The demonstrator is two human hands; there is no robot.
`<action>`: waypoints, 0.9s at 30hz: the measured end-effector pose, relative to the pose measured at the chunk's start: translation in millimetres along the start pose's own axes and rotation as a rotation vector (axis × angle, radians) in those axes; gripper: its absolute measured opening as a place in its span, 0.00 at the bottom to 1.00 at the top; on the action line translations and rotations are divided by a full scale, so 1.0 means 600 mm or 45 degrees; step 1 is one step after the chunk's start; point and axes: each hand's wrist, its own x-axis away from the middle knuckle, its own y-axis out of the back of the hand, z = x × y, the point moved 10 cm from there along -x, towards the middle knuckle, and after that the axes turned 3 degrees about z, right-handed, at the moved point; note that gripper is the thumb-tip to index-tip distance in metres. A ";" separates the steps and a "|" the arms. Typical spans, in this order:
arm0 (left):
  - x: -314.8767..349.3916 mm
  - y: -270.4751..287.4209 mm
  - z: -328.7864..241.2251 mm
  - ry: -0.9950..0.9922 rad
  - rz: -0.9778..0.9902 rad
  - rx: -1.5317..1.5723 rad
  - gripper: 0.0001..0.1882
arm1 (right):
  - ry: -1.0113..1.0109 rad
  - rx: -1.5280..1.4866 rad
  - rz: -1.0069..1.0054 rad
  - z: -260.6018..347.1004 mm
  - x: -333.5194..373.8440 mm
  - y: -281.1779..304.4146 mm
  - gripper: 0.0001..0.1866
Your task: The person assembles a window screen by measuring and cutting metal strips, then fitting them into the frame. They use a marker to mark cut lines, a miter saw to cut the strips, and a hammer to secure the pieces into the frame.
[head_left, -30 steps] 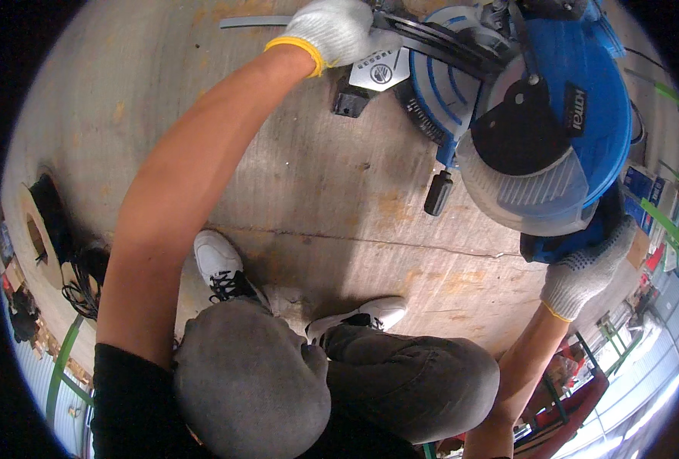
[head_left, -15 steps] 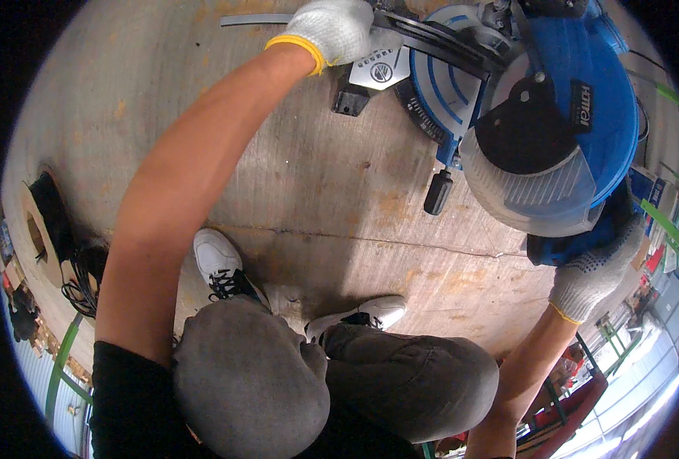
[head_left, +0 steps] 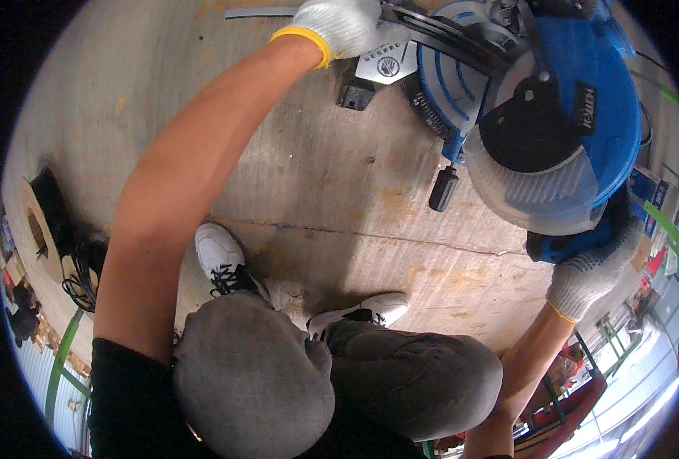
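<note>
Right hand point(head_left: 593, 266) is wrapped around saw handle point(head_left: 557, 246), clear guard point(head_left: 519, 199) just up-left; grey strip point(head_left: 259, 13) is overlapped by left hand point(head_left: 339, 27), grip can't be told.

left arm point(head_left: 190, 164) outstretched | right arm point(head_left: 534, 363) forward-right | gloved hands point(head_left: 593, 269) well apart

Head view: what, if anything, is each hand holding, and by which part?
The right hand holds the blue saw by its handle. The left hand covers part of the grey strip; whether it grips or only presses it cannot be told.
</note>
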 end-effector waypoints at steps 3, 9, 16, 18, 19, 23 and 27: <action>0.000 0.002 -0.001 0.014 0.017 -0.001 0.29 | -0.008 0.086 -0.053 0.004 0.001 0.001 0.34; 0.002 0.008 -0.003 0.016 0.003 0.029 0.30 | 0.140 0.280 0.135 -0.005 0.000 0.011 0.40; 0.006 0.012 -0.005 0.030 0.012 0.039 0.31 | 0.569 1.025 0.114 0.030 0.024 0.016 0.37; 0.004 0.010 -0.002 0.058 0.020 0.044 0.31 | 0.683 1.144 0.105 0.040 0.031 0.002 0.37; 0.002 0.009 -0.003 0.052 0.031 0.016 0.31 | 0.625 0.976 0.141 0.035 0.027 0.002 0.37; -0.004 0.004 -0.001 0.030 0.040 -0.051 0.31 | 0.401 0.430 0.158 0.005 0.011 0.007 0.35; -0.006 0.003 -0.003 0.003 0.024 -0.042 0.32 | 0.477 0.745 0.067 0.007 0.016 0.020 0.34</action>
